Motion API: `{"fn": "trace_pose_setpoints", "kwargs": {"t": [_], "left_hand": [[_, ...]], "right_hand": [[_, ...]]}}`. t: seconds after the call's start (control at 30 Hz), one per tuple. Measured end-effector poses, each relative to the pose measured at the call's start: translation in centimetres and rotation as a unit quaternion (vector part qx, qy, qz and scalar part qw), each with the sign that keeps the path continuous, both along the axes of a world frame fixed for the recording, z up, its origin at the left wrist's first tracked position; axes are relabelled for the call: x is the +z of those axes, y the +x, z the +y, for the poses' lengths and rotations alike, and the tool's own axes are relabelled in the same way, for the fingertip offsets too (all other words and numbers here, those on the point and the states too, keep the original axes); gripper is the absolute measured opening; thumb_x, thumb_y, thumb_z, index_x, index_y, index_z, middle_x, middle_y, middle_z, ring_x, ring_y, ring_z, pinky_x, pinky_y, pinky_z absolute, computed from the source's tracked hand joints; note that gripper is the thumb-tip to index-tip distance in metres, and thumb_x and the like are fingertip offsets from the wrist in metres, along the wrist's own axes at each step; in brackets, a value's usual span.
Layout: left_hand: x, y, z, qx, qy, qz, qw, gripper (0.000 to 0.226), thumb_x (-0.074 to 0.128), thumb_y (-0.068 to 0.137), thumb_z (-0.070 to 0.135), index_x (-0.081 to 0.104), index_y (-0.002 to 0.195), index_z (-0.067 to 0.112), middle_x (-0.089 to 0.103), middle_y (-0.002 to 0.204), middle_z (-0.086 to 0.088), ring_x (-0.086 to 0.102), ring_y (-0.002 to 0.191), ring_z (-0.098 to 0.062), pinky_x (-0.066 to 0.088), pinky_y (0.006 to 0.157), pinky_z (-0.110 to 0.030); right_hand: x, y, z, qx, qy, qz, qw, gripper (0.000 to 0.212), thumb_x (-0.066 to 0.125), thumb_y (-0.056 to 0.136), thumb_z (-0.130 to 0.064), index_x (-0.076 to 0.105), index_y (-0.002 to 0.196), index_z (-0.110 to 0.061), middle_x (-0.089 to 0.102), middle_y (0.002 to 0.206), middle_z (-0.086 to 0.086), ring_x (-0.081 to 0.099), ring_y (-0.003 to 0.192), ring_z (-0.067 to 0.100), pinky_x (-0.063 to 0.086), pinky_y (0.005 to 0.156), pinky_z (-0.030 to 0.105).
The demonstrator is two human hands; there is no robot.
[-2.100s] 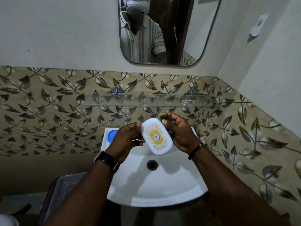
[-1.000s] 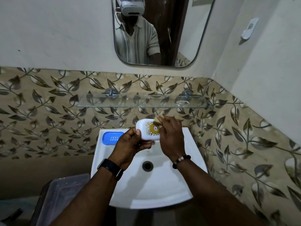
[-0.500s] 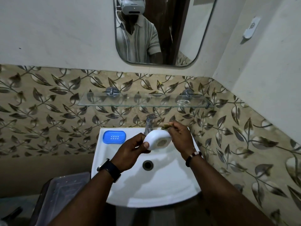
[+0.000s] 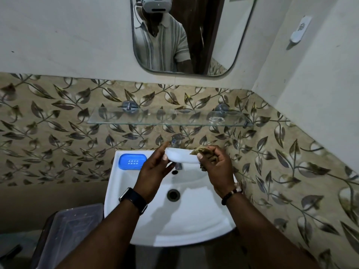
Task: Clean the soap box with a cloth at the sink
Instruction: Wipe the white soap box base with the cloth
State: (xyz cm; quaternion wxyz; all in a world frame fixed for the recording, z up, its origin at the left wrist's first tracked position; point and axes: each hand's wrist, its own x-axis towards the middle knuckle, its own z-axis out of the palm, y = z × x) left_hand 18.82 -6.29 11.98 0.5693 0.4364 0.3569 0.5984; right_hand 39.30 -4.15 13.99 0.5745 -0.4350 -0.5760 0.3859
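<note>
Grip-wise, the left hand pinches the soap box by its left end, and the right hand is curled round a bunched cloth right at the other end. The box hangs edge-on over the back of the sink, by the tap, long axis running hand to hand. Next wipe probably just means sliding the cloth leftward along it.

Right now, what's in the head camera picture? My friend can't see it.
Over a white ceramic sink, a person's left grip holds a white oval plastic soap box while the right grip holds a crumpled brown cloth at its right end. A blue plastic soap tray sits on the sink's back left corner, under a clear glass shelf.
</note>
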Motion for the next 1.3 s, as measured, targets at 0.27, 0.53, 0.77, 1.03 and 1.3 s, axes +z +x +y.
{"fn": "trace_pose_setpoints", "kwargs": {"t": [0.27,0.53,0.77,1.03,1.3], "left_hand": [[1.9,-0.3,0.7,-0.02,-0.125,-0.158,0.979,0.04,0.061,0.096,0.021,0.06,0.131,0.003,0.067,0.129,-0.017,0.069,0.111,-0.028,0.06,0.083,-0.038],[1.3,-1.7,0.6,-0.039,-0.126,-0.144,0.981,0.042,0.067,0.089,0.027,0.065,0.129,0.013,0.07,0.126,-0.013,0.07,0.109,-0.034,0.06,0.085,-0.043],[0.9,-2.0,0.6,-0.023,-0.138,-0.144,0.98,0.047,0.069,0.088,0.028,0.062,0.132,0.014,0.069,0.127,-0.014,0.068,0.111,-0.036,0.06,0.086,-0.044],[0.4,-3.3,0.3,-0.028,-0.141,-0.141,0.98,0.042,0.072,0.084,0.027,0.068,0.124,0.017,0.071,0.122,-0.013,0.07,0.108,-0.033,0.061,0.08,-0.042],[0.3,-4.7,-0.1,-0.03,-0.141,-0.133,0.981,0.055,0.07,0.084,0.028,0.058,0.136,0.012,0.068,0.127,-0.014,0.069,0.111,-0.033,0.06,0.083,-0.039]], "right_hand": [[0.0,-1.0,-0.5,-0.053,0.219,-0.231,0.946,0.014,0.072,0.088,-0.013,0.07,0.1,-0.019,0.067,0.105,-0.012,0.06,0.106,0.017,0.05,0.089,0.031],[-0.2,-1.4,-0.5,-0.064,0.194,-0.176,0.963,0.021,0.069,0.088,-0.014,0.069,0.103,-0.028,0.067,0.109,-0.017,0.063,0.107,0.015,0.052,0.091,0.026],[-0.8,-2.2,-0.2,-0.077,0.111,-0.101,0.986,0.025,0.071,0.088,-0.015,0.066,0.103,-0.034,0.071,0.108,-0.003,0.069,0.102,0.016,0.058,0.087,0.033],[-0.7,-2.9,-0.3,-0.118,0.092,-0.117,0.982,0.025,0.071,0.088,-0.007,0.068,0.099,-0.03,0.071,0.1,-0.014,0.068,0.094,0.007,0.054,0.081,0.017],[-1.9,-2.2,0.2,-0.213,-0.03,-0.062,0.975,0.012,0.074,0.087,-0.023,0.069,0.089,-0.033,0.073,0.087,-0.017,0.066,0.079,0.005,0.054,0.07,0.029]]}}
